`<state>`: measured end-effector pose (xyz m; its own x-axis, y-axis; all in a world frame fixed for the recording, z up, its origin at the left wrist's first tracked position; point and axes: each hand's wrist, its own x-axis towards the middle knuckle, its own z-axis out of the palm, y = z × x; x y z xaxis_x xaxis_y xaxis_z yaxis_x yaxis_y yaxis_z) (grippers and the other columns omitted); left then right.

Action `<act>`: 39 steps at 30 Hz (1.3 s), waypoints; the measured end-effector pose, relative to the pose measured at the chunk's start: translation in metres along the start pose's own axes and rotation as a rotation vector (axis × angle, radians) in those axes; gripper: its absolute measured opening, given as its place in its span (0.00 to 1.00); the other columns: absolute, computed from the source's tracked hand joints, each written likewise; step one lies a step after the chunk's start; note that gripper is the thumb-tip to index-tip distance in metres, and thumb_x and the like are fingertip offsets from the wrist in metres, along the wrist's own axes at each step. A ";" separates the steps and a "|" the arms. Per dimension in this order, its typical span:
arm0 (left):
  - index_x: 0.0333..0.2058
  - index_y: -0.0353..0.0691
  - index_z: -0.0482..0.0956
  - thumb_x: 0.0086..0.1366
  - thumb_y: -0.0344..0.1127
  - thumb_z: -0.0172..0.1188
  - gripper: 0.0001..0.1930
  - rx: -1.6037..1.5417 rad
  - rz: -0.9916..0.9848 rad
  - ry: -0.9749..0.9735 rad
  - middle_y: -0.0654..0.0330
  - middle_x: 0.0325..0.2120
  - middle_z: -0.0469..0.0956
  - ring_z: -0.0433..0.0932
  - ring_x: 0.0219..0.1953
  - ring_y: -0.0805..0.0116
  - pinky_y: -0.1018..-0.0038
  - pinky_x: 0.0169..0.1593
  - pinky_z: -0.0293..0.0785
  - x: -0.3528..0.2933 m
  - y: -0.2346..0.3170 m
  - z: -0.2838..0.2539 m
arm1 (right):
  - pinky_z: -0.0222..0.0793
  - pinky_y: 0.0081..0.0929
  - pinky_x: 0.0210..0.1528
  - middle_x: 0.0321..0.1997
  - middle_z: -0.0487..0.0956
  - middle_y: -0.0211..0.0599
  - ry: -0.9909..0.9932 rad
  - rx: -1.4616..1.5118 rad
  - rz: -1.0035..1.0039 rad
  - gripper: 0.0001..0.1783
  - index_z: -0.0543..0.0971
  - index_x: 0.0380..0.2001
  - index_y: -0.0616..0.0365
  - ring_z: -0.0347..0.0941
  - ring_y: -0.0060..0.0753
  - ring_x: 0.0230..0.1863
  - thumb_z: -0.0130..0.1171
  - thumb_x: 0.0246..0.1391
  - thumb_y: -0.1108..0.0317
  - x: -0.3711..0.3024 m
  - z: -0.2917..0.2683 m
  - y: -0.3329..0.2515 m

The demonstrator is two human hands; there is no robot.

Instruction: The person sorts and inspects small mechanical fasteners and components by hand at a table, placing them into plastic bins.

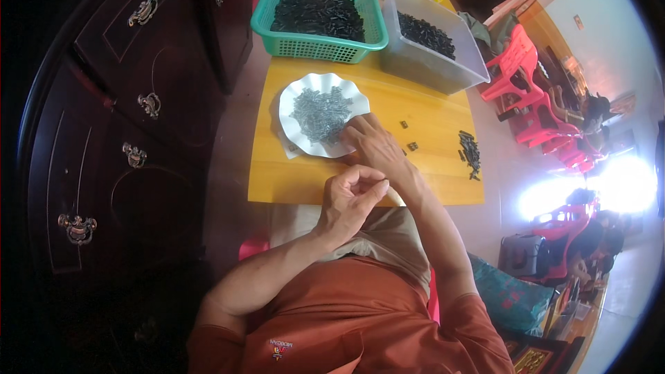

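Note:
A white plate with a wavy rim [287,107] holds a heap of small, shiny, silvery metal pieces [320,114]. My right hand [374,140] reaches over the plate's near right rim, its fingers curled together at the edge of the heap; the fingertips are hidden, so what they grip is not visible. Closer to me, at the table's front edge, my left hand [348,201] is closed with thumb and forefinger pinched. Anything between them is too small to make out. A few small dark parts [413,146] lie right of my right hand.
On the wooden table [277,181], a green basket [315,50] and a clear plastic bin [426,73] hold black pieces at the back. A small pile of black pieces [469,155] lies near the right edge. Dark drawers [149,104] stand left; red chairs [516,62] are right.

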<state>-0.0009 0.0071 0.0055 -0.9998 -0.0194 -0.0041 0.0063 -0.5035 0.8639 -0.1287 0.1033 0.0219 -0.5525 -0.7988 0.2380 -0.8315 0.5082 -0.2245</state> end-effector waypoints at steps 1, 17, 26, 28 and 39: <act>0.38 0.34 0.77 0.65 0.29 0.62 0.06 0.008 0.001 0.002 0.64 0.29 0.79 0.77 0.31 0.81 0.83 0.37 0.76 0.000 0.000 0.000 | 0.71 0.36 0.49 0.45 0.73 0.36 0.000 0.000 0.000 0.16 0.77 0.38 0.56 0.68 0.44 0.52 0.63 0.41 0.70 0.001 -0.001 0.000; 0.38 0.34 0.77 0.65 0.29 0.62 0.06 -0.015 0.003 0.006 0.64 0.29 0.79 0.77 0.31 0.81 0.83 0.37 0.76 -0.001 0.004 -0.001 | 0.70 0.35 0.51 0.42 0.74 0.35 0.011 -0.074 -0.028 0.15 0.79 0.39 0.57 0.68 0.42 0.50 0.63 0.44 0.68 -0.005 0.002 0.002; 0.38 0.34 0.77 0.65 0.29 0.63 0.07 -0.004 0.009 0.007 0.64 0.29 0.79 0.77 0.30 0.80 0.82 0.36 0.77 -0.001 0.002 0.000 | 0.70 0.34 0.48 0.38 0.73 0.36 0.088 -0.070 -0.032 0.11 0.78 0.34 0.59 0.68 0.41 0.47 0.62 0.45 0.68 -0.018 0.001 -0.001; 0.38 0.34 0.77 0.65 0.29 0.63 0.07 0.005 0.015 0.005 0.64 0.28 0.78 0.77 0.30 0.80 0.82 0.36 0.77 0.000 0.001 0.000 | 0.70 0.33 0.47 0.38 0.73 0.36 0.098 -0.060 -0.029 0.11 0.78 0.34 0.59 0.68 0.41 0.47 0.61 0.46 0.68 -0.020 0.001 -0.001; 0.38 0.33 0.77 0.64 0.28 0.63 0.06 -0.039 0.033 0.015 0.63 0.28 0.78 0.77 0.30 0.79 0.81 0.37 0.77 0.001 -0.001 -0.001 | 0.70 0.35 0.52 0.38 0.72 0.41 0.153 -0.171 -0.145 0.13 0.76 0.35 0.62 0.68 0.46 0.49 0.57 0.42 0.71 -0.028 0.007 0.005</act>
<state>-0.0015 0.0063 0.0043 -0.9987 -0.0491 0.0161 0.0400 -0.5361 0.8432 -0.1173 0.1261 0.0079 -0.4187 -0.8158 0.3989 -0.8930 0.4497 -0.0178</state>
